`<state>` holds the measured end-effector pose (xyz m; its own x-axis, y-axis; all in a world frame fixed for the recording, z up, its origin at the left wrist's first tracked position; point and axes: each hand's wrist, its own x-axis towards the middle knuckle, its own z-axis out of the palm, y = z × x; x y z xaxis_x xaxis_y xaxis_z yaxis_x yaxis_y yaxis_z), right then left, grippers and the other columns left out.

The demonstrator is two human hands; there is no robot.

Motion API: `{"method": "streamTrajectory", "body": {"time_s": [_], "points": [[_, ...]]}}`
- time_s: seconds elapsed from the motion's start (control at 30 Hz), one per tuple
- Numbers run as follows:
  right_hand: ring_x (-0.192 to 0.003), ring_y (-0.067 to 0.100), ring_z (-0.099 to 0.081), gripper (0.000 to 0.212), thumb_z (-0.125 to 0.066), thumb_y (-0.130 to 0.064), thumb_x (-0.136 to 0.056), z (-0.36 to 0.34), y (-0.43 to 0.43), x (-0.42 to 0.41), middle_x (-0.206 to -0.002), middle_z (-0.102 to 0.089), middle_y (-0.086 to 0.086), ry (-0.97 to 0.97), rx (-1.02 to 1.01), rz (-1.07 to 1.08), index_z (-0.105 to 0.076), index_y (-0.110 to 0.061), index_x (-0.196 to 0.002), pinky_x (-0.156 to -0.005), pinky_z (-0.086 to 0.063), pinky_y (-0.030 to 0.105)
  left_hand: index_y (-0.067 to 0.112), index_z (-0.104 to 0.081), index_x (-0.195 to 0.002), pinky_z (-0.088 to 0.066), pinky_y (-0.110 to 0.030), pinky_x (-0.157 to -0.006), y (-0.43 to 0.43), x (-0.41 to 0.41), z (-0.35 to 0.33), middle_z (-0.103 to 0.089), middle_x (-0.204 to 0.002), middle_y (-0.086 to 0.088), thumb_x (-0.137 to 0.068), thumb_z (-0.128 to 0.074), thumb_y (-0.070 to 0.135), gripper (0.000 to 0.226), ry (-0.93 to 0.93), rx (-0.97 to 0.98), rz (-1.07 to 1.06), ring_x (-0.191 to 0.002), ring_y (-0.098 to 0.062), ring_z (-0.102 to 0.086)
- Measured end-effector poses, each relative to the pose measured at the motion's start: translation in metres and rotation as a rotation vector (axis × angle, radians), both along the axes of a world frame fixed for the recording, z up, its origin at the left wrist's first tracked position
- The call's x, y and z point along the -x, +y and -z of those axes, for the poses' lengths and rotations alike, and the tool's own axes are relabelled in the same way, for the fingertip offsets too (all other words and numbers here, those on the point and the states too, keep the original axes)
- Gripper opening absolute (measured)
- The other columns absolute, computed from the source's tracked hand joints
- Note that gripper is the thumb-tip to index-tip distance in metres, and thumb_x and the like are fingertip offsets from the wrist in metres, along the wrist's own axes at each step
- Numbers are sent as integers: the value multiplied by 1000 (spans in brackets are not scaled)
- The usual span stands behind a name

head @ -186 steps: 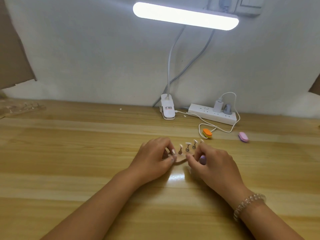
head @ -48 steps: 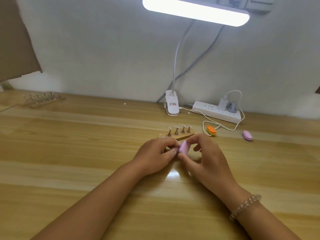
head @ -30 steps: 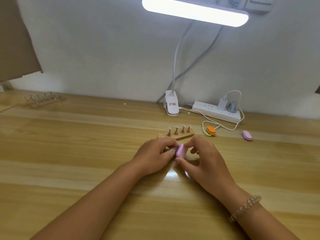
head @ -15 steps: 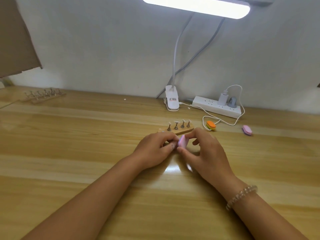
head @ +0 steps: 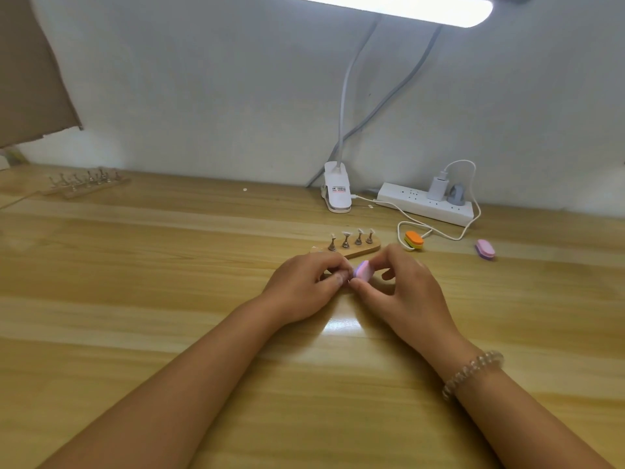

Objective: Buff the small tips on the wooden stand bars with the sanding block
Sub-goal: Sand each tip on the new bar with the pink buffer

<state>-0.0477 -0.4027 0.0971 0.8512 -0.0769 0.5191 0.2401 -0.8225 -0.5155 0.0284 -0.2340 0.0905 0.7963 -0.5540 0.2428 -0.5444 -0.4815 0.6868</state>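
The right hand pinches the pink block by its edges, near the middle of the table. The left hand, fingers curled, pinches something against the block. It is too small to make out, likely a tip. The bar lies just beyond, with four tips standing on it. The block looks light and slightly soft, so an edge grip suits. The tips look thin and brittle, best held low and stroked lightly.
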Motion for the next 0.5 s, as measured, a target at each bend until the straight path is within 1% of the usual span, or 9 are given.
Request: {"method": "streamTrajectory", "body": {"time_s": [0.1,0.13,0.2,0.23,0.27,0.33,0.37,0.43,0.5], "points": [[-86,9,-53,29,-81,-31,-76,2,7,6,-86,-55,-27,-61,96,-83,-55,-26,-89,-72,-40,27,39,-66,-94,-46,-33,-77,1,0,1,-65,-92,17,-97,-54,21,22,3,9,9,-78,-6,-54],[-86,9,-53,29,-81,-32,-75,2,8,5,-86,-55,-27,-55,90,-89,-55,-25,-89,-73,-41,27,39,-67,-95,-45,-32,-76,1,-1,1,-65,-92,18,-97,-54,22,21,1,10,2,-77,-5,-53],[-89,12,-55,28,-80,-33,-77,0,5,1,-88,-59,-21,-21,9,-29,-57,-23,-90,-77,-46,35,41,-66,-95,-45,-30,-76,0,-1,1,-65,-94,19,-97,-55,25,20,-6,2,-8,-77,-3,-53],[-90,14,-56,27,-80,-33,-78,-1,3,0,-89,-61,-20,-15,-17,3,-58,-22,-90,-79,-47,38,42,-65,-93,-45,-31,-77,0,-1,1,-65,-95,19,-97,-56,25,20,-5,1,-5,-79,-4,-54],[-90,15,-57,26,-80,-32,-78,-2,3,0,-89,-61,-20,-29,-2,13,-58,-22,-89,-80,-47,39,43,-64,-92,-47,-32,-79,0,0,1,-66,-96,18,-97,-56,25,20,-2,5,0,-82,-6,-57],[-86,14,-56,27,-81,-29,-76,-1,7,5,-87,-57,-23,-78,86,-38,-58,-23,-89,-76,-46,36,43,-64,-91,-48,-34,-80,1,0,1,-66,-95,17,-97,-56,23,22,4,17,10,-86,-9,-59],[-84,13,-55,27,-82,-28,-75,0,9,7,-87,-55,-25,-85,104,-75,-59,-23,-89,-75,-44,33,42,-65,-92,-47,-34,-78,2,0,2,-66,-93,18,-96,-56,22,22,5,21,8,-84,-8,-58],[-86,11,-56,26,-80,-31,-76,0,8,5,-89,-58,-25,-38,39,-80,-60,-23,-90,-75,-43,31,44,-65,-92,-45,-31,-74,1,-1,2,-64,-91,20,-96,-56,24,22,4,14,-5,-75,0,-53],[-89,12,-58,22,-78,-30,-80,0,1,-1,-90,-62,-21,0,-96,-2,-59,-25,-89,-77,-45,30,44,-66,-92,-42,-27,-72,0,-1,1,-66,-92,22,-97,-57,26,21,7,9,-8,-70,5,-52]]}}
